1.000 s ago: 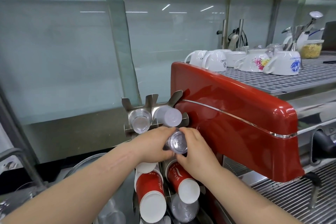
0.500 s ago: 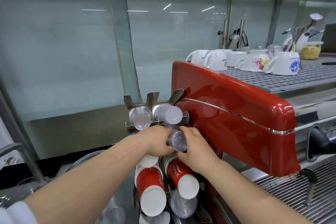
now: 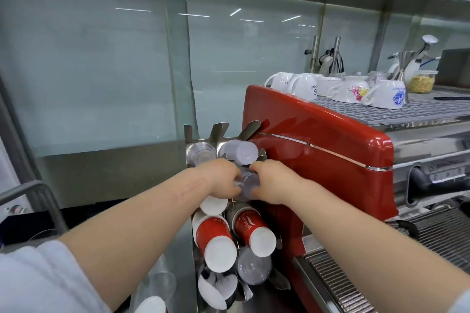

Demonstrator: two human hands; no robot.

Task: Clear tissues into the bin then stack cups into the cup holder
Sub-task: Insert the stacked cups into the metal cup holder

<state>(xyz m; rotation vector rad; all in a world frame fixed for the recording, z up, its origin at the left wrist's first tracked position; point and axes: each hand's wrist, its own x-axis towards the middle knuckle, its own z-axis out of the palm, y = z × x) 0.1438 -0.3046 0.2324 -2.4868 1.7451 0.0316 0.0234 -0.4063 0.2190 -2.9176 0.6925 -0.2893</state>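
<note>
**Ana:** Beside the red coffee machine [image 3: 318, 150], in the head view, both hands are at the cup holder [image 3: 203, 134]. The left hand [image 3: 221, 180] and the right hand [image 3: 274, 180] curl their fingers around a stack of clear cups [image 3: 248, 183].

**Ben:** What is different from one second ago?

**Ana:** The stack was more out, with its base toward the camera. Now it sits deeper between the hands, pushed into a slot of the middle row. I judge the stacking step is almost finished for this stack.

**Ben:** And the other slots?

**Ana:** In the top row there is a clear cup stack [image 3: 201, 155] on the left and a frosted cup stack [image 3: 240, 151] on the right. Below the hands are a white cup [image 3: 213, 204], two red paper cup stacks [image 3: 216, 241], another clear stack [image 3: 253, 268], and at the bottom something white and dark that I cannot identify.

**Ben:** Tissues or a bin?

**Ana:** I see none here. White mugs [image 3: 343, 87] stand on top of the machine.
</note>
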